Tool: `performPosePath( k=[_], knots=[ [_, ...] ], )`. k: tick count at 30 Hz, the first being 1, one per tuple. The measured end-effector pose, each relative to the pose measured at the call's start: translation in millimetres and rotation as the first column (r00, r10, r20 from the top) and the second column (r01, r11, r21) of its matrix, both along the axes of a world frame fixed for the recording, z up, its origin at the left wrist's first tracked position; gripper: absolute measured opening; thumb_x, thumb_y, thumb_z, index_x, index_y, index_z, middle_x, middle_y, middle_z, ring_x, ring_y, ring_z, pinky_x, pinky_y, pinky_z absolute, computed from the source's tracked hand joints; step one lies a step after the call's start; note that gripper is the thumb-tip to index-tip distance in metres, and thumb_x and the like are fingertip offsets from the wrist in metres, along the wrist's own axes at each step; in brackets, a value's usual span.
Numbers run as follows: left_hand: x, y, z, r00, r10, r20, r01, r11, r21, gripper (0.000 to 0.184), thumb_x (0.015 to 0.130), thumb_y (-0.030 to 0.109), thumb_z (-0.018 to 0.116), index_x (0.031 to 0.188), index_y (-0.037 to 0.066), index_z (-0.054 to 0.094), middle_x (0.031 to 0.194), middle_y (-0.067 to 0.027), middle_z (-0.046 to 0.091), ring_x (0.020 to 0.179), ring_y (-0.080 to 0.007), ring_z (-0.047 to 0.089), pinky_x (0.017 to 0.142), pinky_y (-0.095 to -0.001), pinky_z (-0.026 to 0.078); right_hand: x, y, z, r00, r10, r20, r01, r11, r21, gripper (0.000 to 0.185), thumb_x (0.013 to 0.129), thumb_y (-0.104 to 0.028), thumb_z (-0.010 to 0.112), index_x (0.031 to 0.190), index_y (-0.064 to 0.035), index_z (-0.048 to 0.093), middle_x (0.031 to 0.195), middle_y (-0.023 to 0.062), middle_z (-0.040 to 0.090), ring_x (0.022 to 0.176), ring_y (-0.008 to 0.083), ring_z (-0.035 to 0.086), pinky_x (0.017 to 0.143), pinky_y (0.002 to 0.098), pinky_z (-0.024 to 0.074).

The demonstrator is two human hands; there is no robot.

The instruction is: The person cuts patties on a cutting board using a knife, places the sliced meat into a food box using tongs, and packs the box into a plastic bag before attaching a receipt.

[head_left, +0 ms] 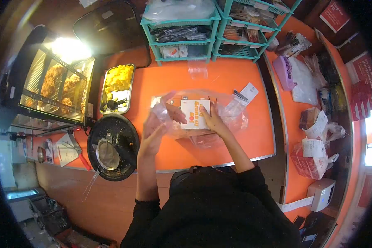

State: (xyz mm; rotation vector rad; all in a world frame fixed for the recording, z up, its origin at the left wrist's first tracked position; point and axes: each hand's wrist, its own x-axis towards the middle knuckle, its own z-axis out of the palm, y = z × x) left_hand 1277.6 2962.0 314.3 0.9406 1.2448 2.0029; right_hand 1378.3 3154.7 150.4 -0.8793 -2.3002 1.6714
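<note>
A small white cardboard box with orange lettering lies on the orange counter, with clear plastic film around it. My right hand grips the box at its right side, thumb on the printed top. The clear plastic bag spreads out beneath and to the right of the box. My left hand is raised left of the box by the film's edge. It is smeared by motion, so I cannot make out whether it pinches the plastic.
At left stand a lit glass food warmer, a metal tray of yellow food, and a round black pan with a strainer. Green racks line the back. A pen and a slip lie right; packed bags sit beyond.
</note>
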Motion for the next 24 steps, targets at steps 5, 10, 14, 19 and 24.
performPosePath(
  k=[5,10,14,19,24],
  knots=[
    [-6.3,-4.9,20.3,0.979,-0.082,0.185,0.06,0.991,0.122,0.067,0.086,0.029,0.054,0.133,-0.012,0.031,0.08,-0.0117,0.052,0.074,-0.022,0.055,0.071,-0.0333,0.046,0.3,3.5,19.1,0.996,-0.02,-0.088,0.028,0.996,0.088,0.065,0.095,-0.043,0.042,0.142,-0.0049,0.018,0.127,0.0277,0.046,0.127,0.038,0.038,0.104,0.0474,0.0304],
    [-10.9,-2.8,17.1,0.986,-0.056,0.156,0.036,0.991,0.126,0.062,0.088,0.028,0.049,0.133,-0.011,0.032,0.079,-0.0109,0.05,0.073,-0.0217,0.052,0.069,-0.0317,0.044,-5.3,19.9,7.8,0.998,-0.002,0.062,-0.018,0.946,0.325,0.049,0.097,-0.038,0.038,0.132,-0.0087,0.022,0.108,0.0326,0.056,0.102,0.0502,0.054,0.09,0.0535,0.0402],
    [-10.0,2.3,10.7,0.959,-0.125,0.256,0.057,0.965,0.258,0.057,0.089,0.026,0.049,0.132,-0.009,0.035,0.085,-0.0129,0.052,0.077,-0.0233,0.055,0.072,-0.0326,0.045,-3.8,2.6,20.1,0.998,-0.063,-0.012,0.064,0.953,0.298,0.049,0.097,-0.034,0.037,0.133,-0.0069,0.019,0.106,0.0378,0.054,0.099,0.0514,0.054,0.085,0.056,0.0417],
    [-3.6,7.6,11.1,0.945,-0.165,0.283,0.077,0.952,0.297,0.055,0.089,0.024,0.048,0.132,-0.008,0.035,0.088,-0.0125,0.05,0.079,-0.0225,0.053,0.074,-0.0329,0.043,-5.6,-10.6,22.3,0.985,-0.119,0.126,0.058,0.911,0.408,0.047,0.098,-0.031,0.035,0.124,0.005,0.023,0.095,0.0401,0.054,0.089,0.051,0.057,0.075,0.0562,0.0449],
    [2.1,9.8,12.0,0.936,-0.165,0.309,0.068,0.951,0.303,0.052,0.091,0.023,0.045,0.133,-0.005,0.035,0.092,-0.0092,0.045,0.081,-0.0186,0.041,0.074,-0.0307,0.035,-10.0,-11.2,14.8,0.99,-0.108,0.089,0.071,0.936,0.345,0.051,0.097,-0.033,0.036,0.116,0.0138,0.025,0.083,0.0381,0.057,0.083,0.0514,0.058,0.075,0.0554,0.0456]
  ],
)
